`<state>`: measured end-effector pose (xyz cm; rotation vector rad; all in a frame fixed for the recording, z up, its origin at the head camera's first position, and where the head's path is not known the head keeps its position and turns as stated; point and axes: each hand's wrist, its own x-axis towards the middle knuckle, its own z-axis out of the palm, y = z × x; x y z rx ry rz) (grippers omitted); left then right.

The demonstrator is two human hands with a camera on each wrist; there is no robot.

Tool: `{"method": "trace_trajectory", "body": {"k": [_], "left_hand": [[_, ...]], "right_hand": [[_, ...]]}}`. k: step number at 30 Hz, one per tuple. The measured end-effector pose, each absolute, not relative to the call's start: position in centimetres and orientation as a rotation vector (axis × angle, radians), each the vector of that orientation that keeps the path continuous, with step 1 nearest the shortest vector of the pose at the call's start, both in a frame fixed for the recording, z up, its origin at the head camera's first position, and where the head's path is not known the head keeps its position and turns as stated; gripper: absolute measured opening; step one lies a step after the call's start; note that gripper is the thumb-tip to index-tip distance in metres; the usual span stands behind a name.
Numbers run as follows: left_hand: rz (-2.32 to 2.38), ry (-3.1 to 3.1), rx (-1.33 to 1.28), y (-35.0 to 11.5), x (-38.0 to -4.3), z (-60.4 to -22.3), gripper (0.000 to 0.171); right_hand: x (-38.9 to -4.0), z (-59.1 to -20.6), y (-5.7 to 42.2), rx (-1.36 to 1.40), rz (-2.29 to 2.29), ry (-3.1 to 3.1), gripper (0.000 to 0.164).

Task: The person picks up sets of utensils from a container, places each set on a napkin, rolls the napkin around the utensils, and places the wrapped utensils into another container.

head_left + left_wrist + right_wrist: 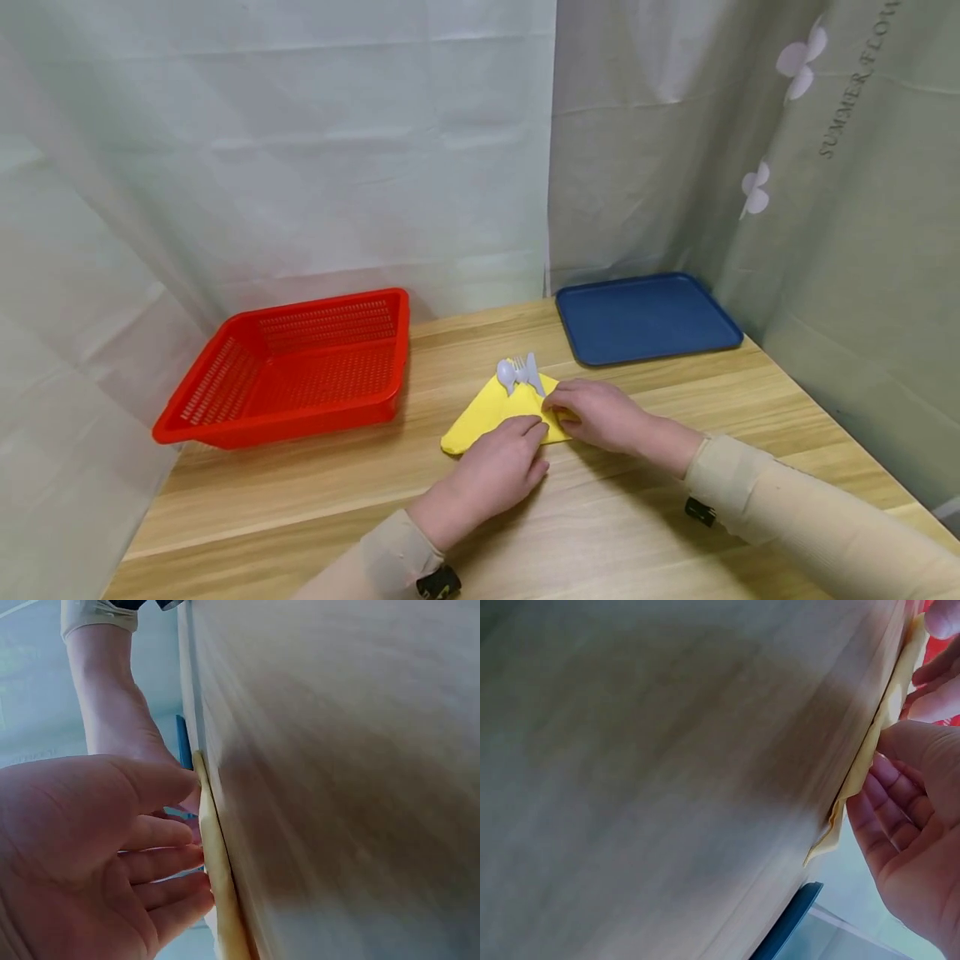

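Observation:
A yellow napkin (480, 422), folded to a rough triangle, lies on the wooden table. A pale plastic spoon (506, 373), fork (520, 367) and knife (534, 372) stick out from its upper part; their lower ends are hidden under the cloth. My left hand (501, 468) rests its extended fingertips on the napkin's front part. My right hand (600, 414) touches the napkin's right side with bent fingers, close to the knife. In the right wrist view, the thumb of the right hand (922, 825) meets the napkin's edge (870, 746), its fingers loosely curved beside it.
A red plastic basket (300, 427) with perforated walls stands to the left. At the back right lies a blue tray (645, 321). Pale curtains (375, 167) hang behind and beside the table (315, 500).

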<state>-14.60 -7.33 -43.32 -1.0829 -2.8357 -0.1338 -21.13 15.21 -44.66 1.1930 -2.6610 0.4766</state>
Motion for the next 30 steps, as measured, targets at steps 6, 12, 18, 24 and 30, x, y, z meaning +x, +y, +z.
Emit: {"method": "trace_trajectory", "body": {"k": [6, 12, 18, 24, 30], "left_hand": [[-0.137, -2.866, -1.106, -7.28, -14.36, -43.5, 0.053], [-0.152, -2.875, -1.117, -7.24, -14.32, -43.33, 0.055], [-0.094, -2.875, -1.121, -7.02, -14.27, -43.29, 0.052], [-0.023, -2.896, -1.104, -6.76, -14.15, -43.25, 0.054], [0.025, -2.867, -1.09, -6.54, -14.16, -43.37, 0.055]], "right_hand": [[-21.12, -44.66, 15.22, 1.197, 0.48, -2.669, 0.026], [-21.17, -44.69, 15.26, 1.181, 0.475, -2.701, 0.026], [-21.19, -44.7, 15.3, 1.15, 0.485, -2.749, 0.026], [-21.0, -44.56, 15.33, 1.062, 0.475, -2.798, 0.026], [-20.67, -44.32, 15.5, 0.908, 0.461, -2.852, 0.029]]}}
